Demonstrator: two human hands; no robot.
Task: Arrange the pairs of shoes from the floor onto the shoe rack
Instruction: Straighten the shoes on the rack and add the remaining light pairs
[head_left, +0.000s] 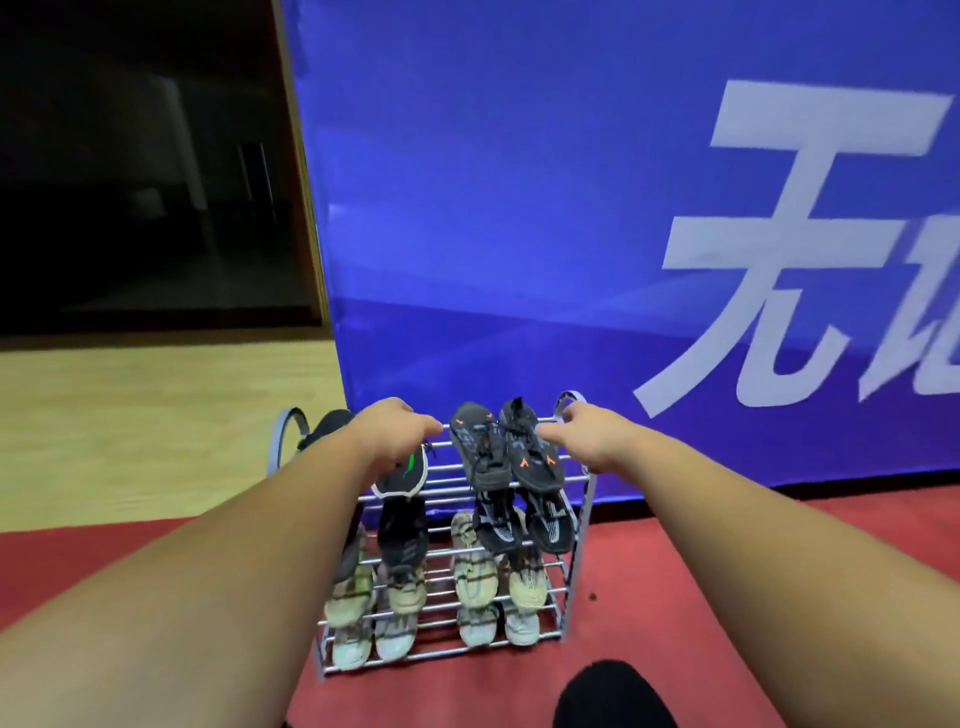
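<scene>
standing on red carpet, shoe rack fronts blue banner.

1 view only: a wide-angle camera on the person's head. It faces forward and down, close to the shoe rack, seen from front and above at lower centre. Blue banner fills the upper frame; verticals lean.

A gray metal shoe rack stands on the red floor. Its top tier holds a dark gray pair (orange marks), black pairs lie below, and beige pairs lowest.
</scene>
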